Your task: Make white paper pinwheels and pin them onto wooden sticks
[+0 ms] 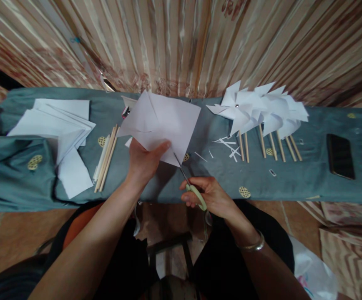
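Note:
A white paper square [168, 112] is pinched in my left hand [145, 160], thumb on top and the other fingers hidden beneath. Slits run in from its upper and left corners. My right hand [207, 193] grips scissors [196, 195] with pale green handles. Their blades meet the paper's lower corner, one lying over it. Several paper pinwheels [262, 106] on wooden sticks lie overlapped to the right. Thin paper strips [229, 146] are scattered between them and the square.
White paper sheets [59, 121] are piled at the left, beside a bundle of sticks [106, 158]. A dark phone [340, 156] lies on the right of the green cloth [312, 179]. A striped curtain [168, 46] hangs behind the narrow table.

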Motion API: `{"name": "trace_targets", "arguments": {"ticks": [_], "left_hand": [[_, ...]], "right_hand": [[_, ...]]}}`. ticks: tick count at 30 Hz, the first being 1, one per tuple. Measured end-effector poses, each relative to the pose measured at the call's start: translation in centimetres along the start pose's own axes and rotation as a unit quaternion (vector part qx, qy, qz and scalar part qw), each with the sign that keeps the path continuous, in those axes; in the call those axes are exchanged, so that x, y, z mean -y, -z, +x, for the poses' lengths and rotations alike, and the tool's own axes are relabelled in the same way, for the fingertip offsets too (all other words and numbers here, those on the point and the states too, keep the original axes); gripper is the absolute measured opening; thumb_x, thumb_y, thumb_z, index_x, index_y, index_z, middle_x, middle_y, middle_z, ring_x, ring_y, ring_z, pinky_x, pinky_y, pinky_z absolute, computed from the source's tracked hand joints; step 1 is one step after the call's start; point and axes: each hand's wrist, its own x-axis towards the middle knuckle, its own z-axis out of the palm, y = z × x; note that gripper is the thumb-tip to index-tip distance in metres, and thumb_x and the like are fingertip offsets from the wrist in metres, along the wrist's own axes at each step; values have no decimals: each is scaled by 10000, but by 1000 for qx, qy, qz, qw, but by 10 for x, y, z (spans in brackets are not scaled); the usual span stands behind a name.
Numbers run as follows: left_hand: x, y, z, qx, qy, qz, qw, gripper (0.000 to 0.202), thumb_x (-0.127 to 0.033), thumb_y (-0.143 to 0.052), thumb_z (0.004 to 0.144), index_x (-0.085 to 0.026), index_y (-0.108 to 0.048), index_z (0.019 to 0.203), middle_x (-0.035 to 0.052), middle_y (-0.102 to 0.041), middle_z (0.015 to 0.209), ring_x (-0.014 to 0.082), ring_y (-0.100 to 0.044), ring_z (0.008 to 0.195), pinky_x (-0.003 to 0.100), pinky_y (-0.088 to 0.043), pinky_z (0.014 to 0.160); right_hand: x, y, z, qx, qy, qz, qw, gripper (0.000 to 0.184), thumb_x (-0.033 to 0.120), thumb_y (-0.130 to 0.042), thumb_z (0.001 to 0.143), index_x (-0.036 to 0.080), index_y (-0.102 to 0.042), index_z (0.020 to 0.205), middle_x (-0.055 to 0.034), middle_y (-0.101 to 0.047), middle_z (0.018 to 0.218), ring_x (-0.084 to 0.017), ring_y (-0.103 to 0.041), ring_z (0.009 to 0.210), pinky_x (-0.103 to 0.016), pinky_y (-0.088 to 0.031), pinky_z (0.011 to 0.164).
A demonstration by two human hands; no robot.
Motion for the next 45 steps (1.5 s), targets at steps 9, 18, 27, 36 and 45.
{"name": "trace_targets", "arguments": {"ticks": [9, 18, 27, 36, 45], "left_hand": [[0, 0, 0, 1, 0, -8, 1000, 278, -289, -797, 632, -201, -664, 859, 40, -721, 868, 205, -664, 772, 334, -533, 720], [2, 0, 0, 2, 0, -11, 1000, 274, -288, -799, 630, -198, -666, 851, 30, -719, 856, 199, -653, 761, 341, -534, 723], [0, -2, -3, 10, 8, -21, 1000, 270, -265, -806, 625, -177, -674, 844, 35, -718, 865, 194, -653, 775, 330, -522, 744], [3, -4, -7, 19, 10, -27, 999, 310, -272, -811, 616, -165, -652, 860, 46, -708, 845, 203, -648, 768, 325, -530, 721], [6, -4, -8, 14, 43, -74, 996, 282, -272, -773, 614, -158, -654, 843, 41, -691, 826, 187, -623, 760, 314, -519, 721]], "right_hand": [[1, -1, -1, -1, 7, -9, 1000, 364, 432, -861, 577, 172, -647, 717, 60, -596, 508, -61, -542, 437, -167, -422, 424], [-1, -1, 0, -9, 1, -6, 1000, 374, 424, -866, 562, 176, -657, 749, 58, -604, 529, -73, -567, 458, -172, -442, 436], [-2, -1, 1, -15, 10, -19, 1000, 373, 431, -854, 575, 175, -658, 763, 52, -616, 532, -82, -581, 479, -175, -443, 455], [0, -1, 2, -21, 6, -19, 1000, 390, 433, -849, 573, 170, -656, 787, 52, -610, 533, -87, -558, 472, -194, -426, 459], [-1, 0, 2, -19, 7, -14, 1000, 389, 437, -852, 567, 171, -656, 772, 52, -601, 527, -78, -538, 461, -185, -398, 445]]}}
